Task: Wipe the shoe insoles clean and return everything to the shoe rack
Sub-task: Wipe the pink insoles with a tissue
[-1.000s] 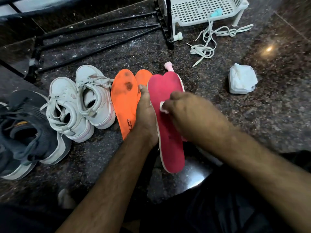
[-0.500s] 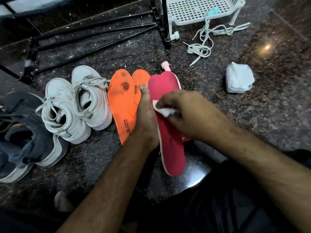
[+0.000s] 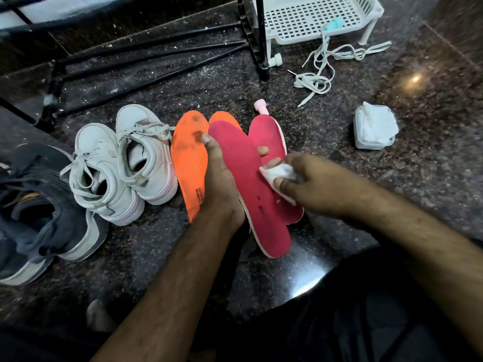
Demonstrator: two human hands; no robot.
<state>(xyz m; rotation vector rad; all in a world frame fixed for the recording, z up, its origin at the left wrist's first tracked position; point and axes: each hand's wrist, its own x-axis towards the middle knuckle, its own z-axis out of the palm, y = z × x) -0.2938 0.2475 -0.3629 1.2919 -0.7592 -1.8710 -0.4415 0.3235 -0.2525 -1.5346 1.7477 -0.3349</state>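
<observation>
L hand (image 3: pixel 222 178) grips pink insole (image 3: pixel 251 178), raised off floor (image 3: pixel 392 178), thumb at its left edge, fingertips showing past right edge. R hand (image 3: pixel 321 186) pinches white wipe (image 3: pixel 277 173), pressed on insole mid-right. 2nd pink insole (image 3: pixel 271 134) behind it, partly hidden. Orange insoles (image 3: pixel 188 158) just left, dark smudges near toe. White shoes (image 3: pixel 117 163) left of those, grey shoes (image 3: pixel 34 205) far left. Laces (image 3: pixel 318 77) by white rack (image 3: pixel 313 19). Wipe pack (image 3: pixel 373 129) right, apart.
</observation>
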